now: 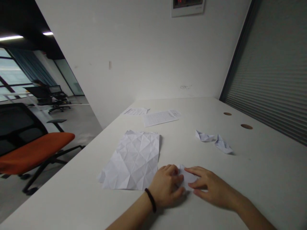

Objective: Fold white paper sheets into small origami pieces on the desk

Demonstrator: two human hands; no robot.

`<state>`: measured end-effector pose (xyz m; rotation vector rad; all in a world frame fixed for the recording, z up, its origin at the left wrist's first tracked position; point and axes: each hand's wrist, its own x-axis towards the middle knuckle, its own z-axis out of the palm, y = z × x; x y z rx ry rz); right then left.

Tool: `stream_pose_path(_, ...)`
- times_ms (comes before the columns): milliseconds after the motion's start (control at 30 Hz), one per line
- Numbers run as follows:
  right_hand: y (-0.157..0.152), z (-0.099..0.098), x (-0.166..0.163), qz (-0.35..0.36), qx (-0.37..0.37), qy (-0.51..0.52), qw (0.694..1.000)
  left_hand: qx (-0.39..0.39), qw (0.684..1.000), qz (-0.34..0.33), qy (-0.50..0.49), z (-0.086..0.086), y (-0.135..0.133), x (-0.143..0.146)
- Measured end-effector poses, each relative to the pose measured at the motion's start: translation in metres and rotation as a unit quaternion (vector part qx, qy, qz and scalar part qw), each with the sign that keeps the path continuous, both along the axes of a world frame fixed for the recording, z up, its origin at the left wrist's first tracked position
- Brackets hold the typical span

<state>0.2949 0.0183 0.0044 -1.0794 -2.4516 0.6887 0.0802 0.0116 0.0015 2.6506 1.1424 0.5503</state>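
Observation:
A small piece of folded white paper [188,179] lies on the white table between my two hands. My left hand [166,185], with a dark band at the wrist, has its fingers curled over the paper's left side and grips it there. From the right, my right hand [209,188] reaches over the paper with its fingers apart and the tips touching its right part. Part of the paper is hidden under the fingers. Just left of my left hand lies a large creased sheet of paper [134,161].
Two folded paper pieces, one [204,136] beside the other [223,145], lie at the right. Farther back are a printed sheet [161,118] and a handwritten sheet [135,111]. Two cable holes [247,126] are near the right edge. An orange chair [38,150] stands left.

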Motion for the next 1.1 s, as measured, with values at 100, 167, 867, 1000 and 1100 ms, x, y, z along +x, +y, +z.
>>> stream_pose_path(100, -0.004, 0.002, 0.001, 0.002, -0.031, 0.021, 0.999, -0.007, 1.0, 0.011, 0.007, 0.003, -0.004, 0.003)
stream_pose_path(167, -0.004, -0.002, -0.002, -0.016, -0.043, 0.035, 0.998, 0.005, 0.999, 0.041, 0.009, 0.001, -0.005, 0.008)
stream_pose_path(867, 0.0, -0.028, -0.032, -0.17, -0.13, 0.314, 0.925, -0.256, 0.876, 0.148, -0.382, -0.01, 0.006, 0.014)
stream_pose_path(1000, 0.007, -0.033, -0.03, -0.17, -0.097, 0.3, 0.934, -0.269, 0.882, 0.116, -0.369, -0.018, 0.006, 0.015)
stream_pose_path(1100, 0.014, -0.034, -0.02, -0.169, -0.016, 0.213, 0.962, -0.154, 0.921, 0.139, -0.33, -0.023, 0.007, 0.01)
